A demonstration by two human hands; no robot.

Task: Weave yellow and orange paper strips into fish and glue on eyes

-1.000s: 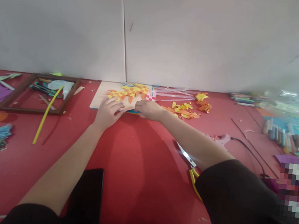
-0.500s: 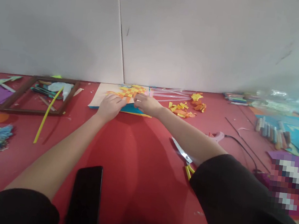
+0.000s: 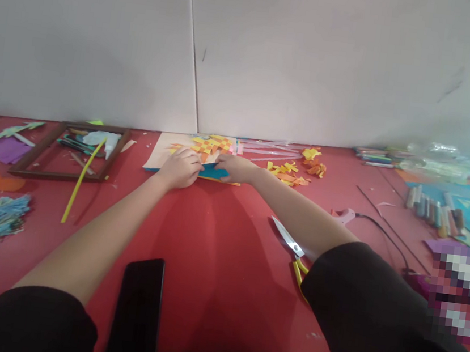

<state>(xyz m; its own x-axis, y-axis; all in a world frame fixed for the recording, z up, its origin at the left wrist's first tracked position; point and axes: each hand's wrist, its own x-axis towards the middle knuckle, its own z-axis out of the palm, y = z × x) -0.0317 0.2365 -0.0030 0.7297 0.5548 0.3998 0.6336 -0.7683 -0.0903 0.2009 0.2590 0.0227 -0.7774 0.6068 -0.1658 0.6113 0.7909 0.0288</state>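
Against the wall lies a stack of paper, with a cream sheet (image 3: 162,147) over blue paper (image 3: 210,171). A woven orange and yellow paper piece (image 3: 210,145) rests on top. My left hand (image 3: 182,167) bends its fingers over the blue paper near the stack's front edge. Opposite it, my right hand (image 3: 236,169) has its fingers curled onto the same blue paper, a small gap from the left. The fingertips are partly hidden.
Yellow and orange paper scraps (image 3: 289,173) lie right of the stack. Open scissors (image 3: 293,245) sit beneath my right forearm, near a pink glue gun (image 3: 345,216). To the left are a brown frame (image 3: 26,162) and a yellow strip (image 3: 73,196). A black phone (image 3: 137,307) lies in front.
Both hands have drawn slightly off the woven paper piece toward the front of the stack, uncovering more of it. The view has shifted a little.
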